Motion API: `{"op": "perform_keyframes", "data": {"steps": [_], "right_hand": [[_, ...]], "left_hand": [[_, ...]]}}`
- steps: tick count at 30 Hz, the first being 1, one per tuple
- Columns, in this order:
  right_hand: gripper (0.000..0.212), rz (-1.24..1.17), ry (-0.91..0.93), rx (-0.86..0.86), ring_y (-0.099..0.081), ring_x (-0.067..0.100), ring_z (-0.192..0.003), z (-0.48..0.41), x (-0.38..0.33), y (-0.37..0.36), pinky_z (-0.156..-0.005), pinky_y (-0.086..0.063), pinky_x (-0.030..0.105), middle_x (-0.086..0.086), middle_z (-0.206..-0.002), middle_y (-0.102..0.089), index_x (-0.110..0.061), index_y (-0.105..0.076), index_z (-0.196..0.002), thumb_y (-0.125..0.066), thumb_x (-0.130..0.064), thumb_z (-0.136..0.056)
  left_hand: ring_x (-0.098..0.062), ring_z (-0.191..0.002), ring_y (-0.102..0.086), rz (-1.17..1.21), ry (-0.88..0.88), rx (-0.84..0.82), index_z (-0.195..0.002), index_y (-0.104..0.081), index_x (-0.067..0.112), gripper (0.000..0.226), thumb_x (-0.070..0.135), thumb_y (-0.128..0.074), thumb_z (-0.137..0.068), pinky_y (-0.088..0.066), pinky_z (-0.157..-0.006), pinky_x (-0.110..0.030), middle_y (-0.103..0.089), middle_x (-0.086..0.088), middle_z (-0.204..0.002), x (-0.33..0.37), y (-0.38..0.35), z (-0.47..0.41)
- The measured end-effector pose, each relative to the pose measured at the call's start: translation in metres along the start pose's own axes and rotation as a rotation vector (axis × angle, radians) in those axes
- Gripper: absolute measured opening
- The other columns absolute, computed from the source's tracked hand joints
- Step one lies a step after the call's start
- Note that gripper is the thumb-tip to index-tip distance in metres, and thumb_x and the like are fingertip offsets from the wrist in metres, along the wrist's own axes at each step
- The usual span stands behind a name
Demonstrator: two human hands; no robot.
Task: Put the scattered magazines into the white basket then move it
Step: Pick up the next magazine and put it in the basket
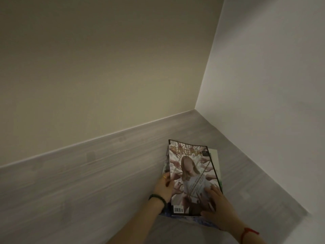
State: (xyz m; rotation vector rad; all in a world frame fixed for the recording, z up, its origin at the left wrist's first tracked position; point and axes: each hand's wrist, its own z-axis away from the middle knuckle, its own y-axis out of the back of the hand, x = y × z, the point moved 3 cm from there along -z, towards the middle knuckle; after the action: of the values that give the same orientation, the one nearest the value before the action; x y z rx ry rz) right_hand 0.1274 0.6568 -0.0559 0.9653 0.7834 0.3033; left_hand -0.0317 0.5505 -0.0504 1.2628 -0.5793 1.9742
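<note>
A stack of magazines (191,175) lies on the grey wood-look floor near a room corner. The top one has a dark cover with a pale figure and chains. A white and green magazine (214,156) pokes out under it on the right. My left hand (164,186), with a ring and a dark bead bracelet, grips the stack's left edge. My right hand (217,208), with a red cord at the wrist, presses fingers flat on the cover's lower right. The white basket is not in view.
Two plain walls meet at a corner (194,108) just beyond the stack: a beige wall on the left, a white one on the right. Grey floor (79,182) stretches to the left. Patterned blue fabric (202,221) shows below the stack.
</note>
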Motion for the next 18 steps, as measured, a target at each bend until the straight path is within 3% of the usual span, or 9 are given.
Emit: {"op": "perform_keyframes", "data": {"steps": [3, 6, 8, 10, 13, 15, 18], "right_hand": [[0.070, -0.228, 0.051, 0.144, -0.048, 0.020, -0.117, 0.001, -0.015, 0.015, -0.097, -0.042, 0.029, 0.010, -0.135, -0.045, -0.012, -0.038, -0.130, -0.073, -0.017, -0.070], [0.058, -0.459, 0.055, 0.292, -0.057, 0.012, -0.090, -0.002, -0.043, 0.032, -0.075, -0.046, 0.018, 0.003, -0.110, -0.058, -0.017, -0.040, -0.124, -0.069, -0.006, -0.074], [0.048, -0.598, 0.075, 0.344, -0.060, 0.015, -0.084, -0.006, -0.071, 0.043, -0.074, -0.054, 0.028, -0.002, -0.097, -0.060, -0.028, -0.042, -0.117, -0.064, -0.007, -0.079], [0.031, -0.629, 0.142, 0.391, -0.064, 0.017, -0.076, -0.010, -0.107, 0.051, -0.070, -0.056, 0.039, 0.005, -0.087, -0.065, -0.034, -0.049, -0.095, -0.062, -0.009, -0.082], [0.019, -0.755, 0.252, 0.327, -0.068, 0.015, -0.069, -0.010, -0.178, 0.047, -0.060, -0.056, 0.027, 0.005, -0.073, -0.073, -0.025, -0.056, -0.084, -0.058, -0.006, -0.084], [0.020, -0.814, 0.324, 0.266, -0.068, 0.010, -0.061, -0.009, -0.233, 0.036, -0.049, -0.052, 0.015, -0.004, -0.064, -0.074, -0.021, -0.057, -0.081, -0.058, -0.001, -0.082], [0.022, -0.824, 0.445, 0.147, -0.069, 0.007, -0.056, -0.001, -0.333, 0.008, -0.049, -0.052, 0.014, -0.006, -0.057, -0.072, -0.014, -0.059, -0.076, -0.059, 0.007, -0.079]], "left_hand": [[-0.036, -0.111, -0.055, 0.137, -0.066, -0.016, -0.118, -0.045, 0.004, 0.034, -0.009, -0.041, -0.087, -0.058, -0.061, -0.026, -0.052, -0.017, -0.127, 0.004, 0.007, 0.006], [-0.025, -0.106, -0.058, 0.206, -0.218, 0.010, -0.098, -0.051, 0.014, 0.032, -0.012, -0.036, -0.087, -0.056, -0.055, -0.021, -0.056, -0.012, -0.113, 0.018, 0.039, 0.021], [-0.006, -0.088, -0.065, 0.181, -0.320, 0.029, -0.094, -0.049, 0.021, 0.036, -0.012, -0.037, -0.087, -0.055, -0.055, -0.016, -0.058, -0.003, -0.103, 0.031, 0.068, 0.036], [-0.006, -0.081, -0.064, 0.153, -0.387, 0.065, -0.101, -0.049, 0.015, 0.031, -0.011, -0.040, -0.087, -0.055, -0.057, -0.017, -0.057, -0.001, -0.098, 0.040, 0.105, 0.052], [-0.009, -0.072, -0.059, 0.133, -0.452, 0.178, -0.112, -0.044, -0.002, 0.027, -0.010, -0.041, -0.086, -0.056, -0.058, -0.018, -0.054, -0.009, -0.089, 0.052, 0.178, 0.083], [-0.018, -0.071, -0.057, 0.136, -0.487, 0.259, -0.110, -0.044, -0.005, 0.025, -0.011, -0.042, -0.086, -0.056, -0.055, -0.018, -0.049, -0.016, -0.091, 0.058, 0.232, 0.107], [-0.024, -0.070, -0.045, 0.143, -0.527, 0.418, -0.096, -0.050, 0.003, 0.019, -0.011, -0.045, -0.085, -0.053, -0.052, -0.017, -0.043, -0.019, -0.090, 0.062, 0.322, 0.153]]}}
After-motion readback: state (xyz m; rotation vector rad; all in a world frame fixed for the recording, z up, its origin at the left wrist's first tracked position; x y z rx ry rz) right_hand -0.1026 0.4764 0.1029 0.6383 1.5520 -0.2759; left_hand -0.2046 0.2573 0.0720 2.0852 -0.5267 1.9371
